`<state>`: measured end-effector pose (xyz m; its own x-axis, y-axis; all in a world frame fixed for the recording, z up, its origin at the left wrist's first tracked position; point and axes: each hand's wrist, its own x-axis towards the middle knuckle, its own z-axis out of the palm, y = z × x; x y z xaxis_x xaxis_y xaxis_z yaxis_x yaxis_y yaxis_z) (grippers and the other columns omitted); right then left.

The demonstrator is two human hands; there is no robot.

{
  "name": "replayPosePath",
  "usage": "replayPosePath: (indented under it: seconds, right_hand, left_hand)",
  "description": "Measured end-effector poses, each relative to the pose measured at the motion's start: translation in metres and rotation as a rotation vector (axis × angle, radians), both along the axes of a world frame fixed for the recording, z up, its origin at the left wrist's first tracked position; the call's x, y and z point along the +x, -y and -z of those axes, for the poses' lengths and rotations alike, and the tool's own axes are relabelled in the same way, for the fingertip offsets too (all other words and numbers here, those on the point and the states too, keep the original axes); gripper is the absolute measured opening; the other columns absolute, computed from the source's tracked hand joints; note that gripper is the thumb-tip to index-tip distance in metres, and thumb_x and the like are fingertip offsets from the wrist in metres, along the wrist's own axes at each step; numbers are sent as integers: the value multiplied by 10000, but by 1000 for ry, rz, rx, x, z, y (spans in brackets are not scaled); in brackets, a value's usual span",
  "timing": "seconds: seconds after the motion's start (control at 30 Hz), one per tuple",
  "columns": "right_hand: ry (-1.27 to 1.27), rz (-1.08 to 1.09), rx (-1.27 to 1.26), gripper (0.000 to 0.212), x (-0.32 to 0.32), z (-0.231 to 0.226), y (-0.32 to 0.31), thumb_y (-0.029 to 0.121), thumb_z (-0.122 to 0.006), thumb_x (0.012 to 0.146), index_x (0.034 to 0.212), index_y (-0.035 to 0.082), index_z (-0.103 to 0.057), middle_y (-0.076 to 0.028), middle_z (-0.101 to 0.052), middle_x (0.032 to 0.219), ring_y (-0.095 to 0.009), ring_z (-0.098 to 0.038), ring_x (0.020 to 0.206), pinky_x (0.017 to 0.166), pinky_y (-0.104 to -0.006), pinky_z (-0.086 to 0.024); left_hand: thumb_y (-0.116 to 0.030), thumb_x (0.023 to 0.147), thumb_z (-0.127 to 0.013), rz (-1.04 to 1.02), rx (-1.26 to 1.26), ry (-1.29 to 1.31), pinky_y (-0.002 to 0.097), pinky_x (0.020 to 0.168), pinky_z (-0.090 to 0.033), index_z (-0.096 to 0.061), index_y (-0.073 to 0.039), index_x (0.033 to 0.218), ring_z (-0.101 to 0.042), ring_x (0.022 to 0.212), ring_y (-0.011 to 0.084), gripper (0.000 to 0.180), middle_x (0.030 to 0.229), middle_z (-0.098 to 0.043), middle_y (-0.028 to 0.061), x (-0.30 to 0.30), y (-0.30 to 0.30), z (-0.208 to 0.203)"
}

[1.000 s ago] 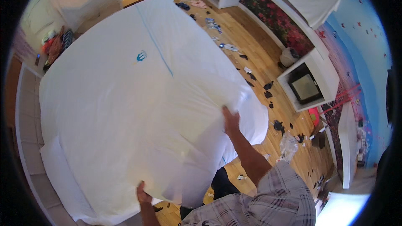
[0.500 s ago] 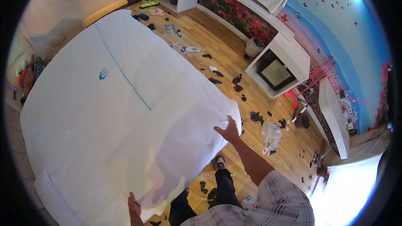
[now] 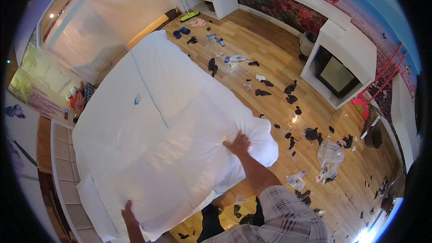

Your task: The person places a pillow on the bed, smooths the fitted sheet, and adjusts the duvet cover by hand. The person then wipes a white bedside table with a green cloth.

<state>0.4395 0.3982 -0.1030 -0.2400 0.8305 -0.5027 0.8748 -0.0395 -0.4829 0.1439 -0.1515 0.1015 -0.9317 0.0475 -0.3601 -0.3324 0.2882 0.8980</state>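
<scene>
Bed cover point(image 3: 180, 153): rumpled toward the near side

Found spread, broad and rounded, between the padded beige headboard point(image 3: 61, 141) and the glossy plank floor point(image 3: 270, 31). Noted white cloth, fairly smooth toward the far end, with a slim blue stripe point(image 3: 147, 84) and small blue emblem point(image 3: 137, 100). Recorded puckers and folds around the right hand point(image 3: 240, 144), set down with thumb spread and fingers bent. Saw the left hand point(image 3: 129, 215) at the near edge, beside or on the cloth. Could not tell firm grip from contact for either.

Pale grey plaid shirt point(image 3: 290, 218) with darker lines; short sleeve point(image 3: 276, 201); black trousers point(image 3: 210, 224).
</scene>
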Motion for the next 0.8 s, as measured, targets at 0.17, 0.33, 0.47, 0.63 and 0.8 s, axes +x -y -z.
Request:
replayPosePath:
  seconds: [0.17, 0.33, 0.47, 0.63, 0.8]
  right_hand:
    - [-289, -111, -257, 1007, 8, -1, 1, 625, -767, 738, 1405, -85, -509, -286, -673, 1257, -388, -647, 1216, 1063, -463, -493]
    - [-768, 113, -370, 728, 63, -29, 0, 461, -809, 786, 1282, -46, -648, -208, -724, 1170, -343, -677, 1117, 986, -440, -531]
    - [-846, 366, -588, 476, 183, -92, -16, 205, -797, 885, 1288, -5, -657, -113, -729, 1105, -245, -704, 959, 858, -407, -580]
    - [-856, 527, -348, 502, 302, -156, -58, 119, -775, 876, 1335, -10, -618, -134, -725, 1158, -279, -723, 995, 896, -421, -593]
    - [-764, 702, -443, 490, 334, -175, -113, 103, -761, 880, 1337, -2, -621, -135, -725, 1166, -291, -719, 1004, 900, -444, -590]
  left_hand:
    - [-220, 879, -744, 36, -78, -222, 433, 934, -560, -512, 50, 1438, -678, 1038, 304, 662, 1240, -665, 171, 73, -99, -128]
    - [-186, 893, -720, 21, 17, -238, 420, 957, -558, -492, 43, 1453, -668, 1076, 301, 646, 1260, -645, 175, 93, -149, -156]
    - [-161, 878, -720, 168, 228, -17, 427, 935, -578, -503, 35, 1439, -680, 1060, 299, 632, 1242, -653, 174, 129, -203, -170]
    - [-145, 838, -745, 225, 326, 246, 437, 887, -600, -566, 13, 1380, -708, 976, 297, 593, 1159, -699, 155, 164, -287, -133]
    - [-147, 844, -723, 250, 281, 240, 421, 841, -593, -575, 30, 1354, -709, 932, 293, 560, 1108, -705, 163, 186, -375, -96]
